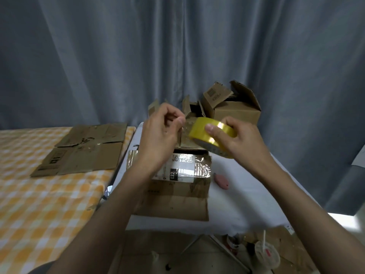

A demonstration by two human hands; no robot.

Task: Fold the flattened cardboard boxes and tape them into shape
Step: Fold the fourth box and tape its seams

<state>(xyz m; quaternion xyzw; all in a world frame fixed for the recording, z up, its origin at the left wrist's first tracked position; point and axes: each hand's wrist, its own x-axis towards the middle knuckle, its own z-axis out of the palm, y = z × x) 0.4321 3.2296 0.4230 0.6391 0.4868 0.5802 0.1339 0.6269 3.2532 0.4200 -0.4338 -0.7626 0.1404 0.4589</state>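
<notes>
My right hand (235, 139) grips a yellow roll of packing tape (209, 135) in the air above the white table. My left hand (162, 131) pinches the loose clear end of the tape just left of the roll. Below both hands a cardboard box (177, 194) with a white shipping label and crinkled old tape lies on the white table (246, 204). A stack of flattened boxes (85, 151) lies to the left on the orange checked cloth. Several folded-up boxes (235, 109) with open flaps stand at the back against the curtain.
A pink utility knife (221, 179) lies on the white table right of the box. A grey curtain (177, 46) hangs close behind. On the floor at the lower right are cardboard scraps and a lidded cup with a straw (266, 254).
</notes>
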